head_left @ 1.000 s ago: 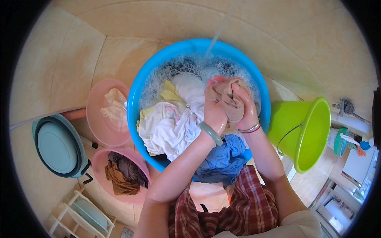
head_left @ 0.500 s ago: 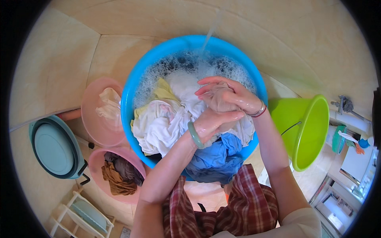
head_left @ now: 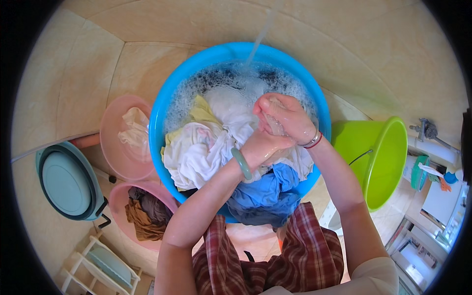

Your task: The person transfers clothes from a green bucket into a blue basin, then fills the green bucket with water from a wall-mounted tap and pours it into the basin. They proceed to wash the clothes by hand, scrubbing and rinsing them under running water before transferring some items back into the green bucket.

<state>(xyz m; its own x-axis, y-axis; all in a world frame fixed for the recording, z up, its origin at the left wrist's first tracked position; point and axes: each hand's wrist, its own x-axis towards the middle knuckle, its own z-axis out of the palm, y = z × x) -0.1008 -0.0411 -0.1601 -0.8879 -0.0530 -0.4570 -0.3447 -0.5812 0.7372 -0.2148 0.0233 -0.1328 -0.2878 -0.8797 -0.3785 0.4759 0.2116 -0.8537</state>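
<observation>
A sheer, wet beige cloth (head_left: 276,127) is bunched between my two hands over the big blue basin (head_left: 158,118). My right hand (head_left: 291,116) is curled round it from above, fingers bent in. Below, my left hand (head_left: 263,146) grips the same cloth, with its thumb toward my right wrist. In the basin lie white clothes (head_left: 197,152), a yellow garment (head_left: 202,112) and blue clothing (head_left: 263,189) hanging at the near rim. Suds (head_left: 191,91) cover the water at the far side, where a thin stream of water (head_left: 259,37) falls in.
Left of the basin are a pink basin (head_left: 114,147) with a pale cloth, another pink basin (head_left: 120,221) with brown and dark clothes, and a folded teal basin (head_left: 66,182). A lime green bucket (head_left: 361,147) lies tilted at right, below a wall tap (head_left: 427,129).
My right hand's fingers have gone from spread out to curled round the sheer cloth, closing it in between both hands. The forearms have barely shifted.
</observation>
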